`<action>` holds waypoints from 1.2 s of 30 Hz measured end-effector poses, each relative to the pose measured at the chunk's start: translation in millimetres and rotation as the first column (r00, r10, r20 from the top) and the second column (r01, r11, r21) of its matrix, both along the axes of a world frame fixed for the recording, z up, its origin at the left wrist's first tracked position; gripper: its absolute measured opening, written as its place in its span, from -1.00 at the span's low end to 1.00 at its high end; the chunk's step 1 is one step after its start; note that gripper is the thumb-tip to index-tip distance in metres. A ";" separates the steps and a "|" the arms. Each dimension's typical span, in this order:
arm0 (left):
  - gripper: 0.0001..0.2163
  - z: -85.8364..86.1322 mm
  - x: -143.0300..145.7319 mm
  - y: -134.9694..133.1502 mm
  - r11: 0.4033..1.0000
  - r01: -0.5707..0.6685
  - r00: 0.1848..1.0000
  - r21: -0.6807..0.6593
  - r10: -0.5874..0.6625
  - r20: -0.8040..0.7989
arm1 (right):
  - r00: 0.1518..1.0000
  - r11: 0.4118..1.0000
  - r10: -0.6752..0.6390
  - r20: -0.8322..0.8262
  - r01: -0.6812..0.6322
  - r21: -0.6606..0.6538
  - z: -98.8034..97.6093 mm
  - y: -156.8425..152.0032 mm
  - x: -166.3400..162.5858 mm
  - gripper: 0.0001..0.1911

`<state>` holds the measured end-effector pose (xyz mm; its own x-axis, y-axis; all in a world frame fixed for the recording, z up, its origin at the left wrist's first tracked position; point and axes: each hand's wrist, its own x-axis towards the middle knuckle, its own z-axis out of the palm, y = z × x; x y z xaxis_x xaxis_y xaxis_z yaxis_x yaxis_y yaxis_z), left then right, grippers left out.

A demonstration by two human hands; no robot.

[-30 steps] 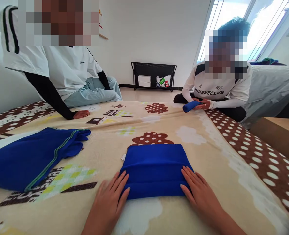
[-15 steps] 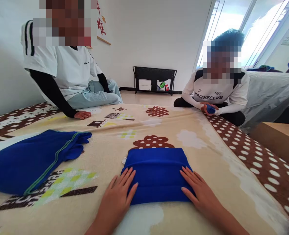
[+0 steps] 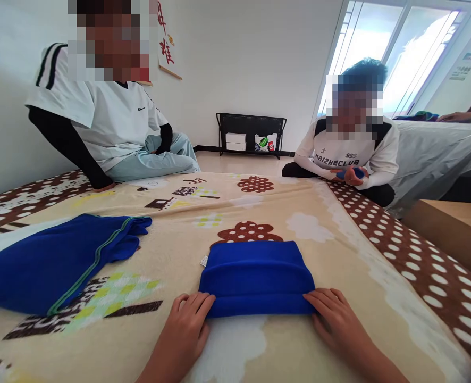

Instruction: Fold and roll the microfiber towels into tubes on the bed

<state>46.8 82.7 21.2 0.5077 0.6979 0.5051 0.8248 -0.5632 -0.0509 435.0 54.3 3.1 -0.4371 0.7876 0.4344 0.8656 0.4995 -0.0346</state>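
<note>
A folded blue cloth (image 3: 257, 275) lies on the patterned blanket (image 3: 227, 213) just in front of me. My left hand (image 3: 185, 330) curls its fingers around the cloth's near left corner. My right hand (image 3: 333, 319) grips the near right corner the same way. The near edge of the cloth looks rolled up between the two hands. A second blue garment with a green stripe (image 3: 56, 260) lies spread out to the left, away from both hands.
A person in a white shirt (image 3: 100, 122) sits at the far left with a hand on the blanket. Another person (image 3: 351, 149) sits at the far right holding a small blue item. A black rack (image 3: 251, 133) stands by the wall. A wooden surface (image 3: 451, 223) is at right.
Both my hands slid back from lying flat on the cloth to its near corners and closed on them. The near edge has been turned up. The person at left drew the arm back.
</note>
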 end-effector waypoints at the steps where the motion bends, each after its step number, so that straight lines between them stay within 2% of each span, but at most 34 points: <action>1: -0.62 1.9 1.8 4.9 0.999 -0.011 1.000 -0.040 0.012 0.012 | 0.999 0.999 -0.004 -0.035 0.002 -0.041 4.9 5.4 -2.5 -0.54; 5: -0.67 11.1 -4.0 7.2 0.970 -0.059 0.998 -0.235 0.064 0.013 | 0.990 0.982 -0.045 -0.131 0.020 -0.186 24.9 10.2 -4.8 -0.61; 7: -0.68 11.2 -6.0 0.2 0.957 -0.106 0.994 -0.271 0.109 -0.003 | 0.991 0.975 -0.062 -0.123 0.033 -0.220 26.3 5.3 -6.7 -0.66; 9: -0.69 8.7 3.4 -6.8 0.965 -0.183 0.983 -0.187 0.182 -0.022 | 0.991 0.984 -0.102 -0.084 0.088 -0.152 21.3 1.5 -17.0 -0.67; 11: -0.67 6.7 27.1 -10.4 0.979 -0.197 0.980 -0.058 0.196 -0.023 | 0.989 0.991 -0.136 -0.063 0.136 -0.014 14.6 1.4 -38.1 -0.62; 13: -0.61 6.3 57.4 -9.6 0.997 -0.072 0.997 -0.038 0.071 -0.023 | 0.996 0.997 -0.069 -0.063 0.072 0.042 10.1 4.3 -64.5 -0.54; 15: -0.59 5.6 78.1 -5.3 0.991 0.089 0.996 -0.104 -0.092 -0.021 | 0.997 0.998 0.055 -0.057 -0.057 -0.032 8.8 8.5 -83.2 -0.51; 16: -0.59 4.2 80.3 -2.4 0.983 0.129 0.991 -0.133 -0.132 -0.018 | 0.994 0.991 0.097 -0.051 -0.102 -0.092 8.9 10.5 -85.6 -0.48; 17: -0.60 1.8 75.9 0.6 0.980 0.135 0.990 -0.147 -0.138 -0.013 | 0.993 0.982 0.105 -0.044 -0.111 -0.152 9.1 12.2 -82.2 -0.44; 19: -0.60 -4.7 50.1 5.7 0.986 0.074 0.997 -0.149 -0.072 0.013 | 0.999 0.968 0.033 -0.043 -0.042 -0.249 9.5 14.0 -60.0 -0.39; 22: -0.63 -10.6 -2.3 10.4 0.978 -0.015 0.997 -0.208 0.031 0.073 | 0.993 0.935 -0.088 -0.081 0.055 -0.349 11.3 14.4 -13.5 -0.45; 24: -0.66 -5.2 -22.4 15.2 0.963 -0.038 0.992 -0.267 0.069 0.106 | 0.987 0.925 -0.101 -0.122 0.048 -0.377 15.5 17.9 5.1 -0.52; 26: -0.70 7.4 -23.1 25.9 0.956 -0.061 0.983 -0.287 0.108 0.151 | 0.978 0.929 -0.111 -0.175 0.039 -0.369 21.4 29.4 7.6 -0.57; 30: -0.70 30.5 3.5 70.4 0.941 -0.137 0.957 -0.310 0.207 0.204 | 0.936 0.943 -0.219 -0.276 0.130 -0.307 25.3 78.8 -7.7 -0.61; 33: -0.71 26.7 11.2 109.4 0.906 -0.191 0.951 -0.377 0.266 0.158 | 0.914 0.930 -0.269 -0.303 0.166 -0.327 15.3 118.4 -9.8 -0.66; 36: -0.78 11.7 2.5 134.0 0.881 -0.133 0.940 -0.454 0.258 0.224 | 0.914 0.928 -0.252 -0.318 0.136 -0.346 2.4 139.6 -2.7 -0.73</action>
<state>49.3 216.8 33.0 0.2251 0.9462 0.2325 0.8662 -0.3037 0.3969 432.4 193.9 5.6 -0.1262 0.9599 0.2502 0.8458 0.2359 -0.4785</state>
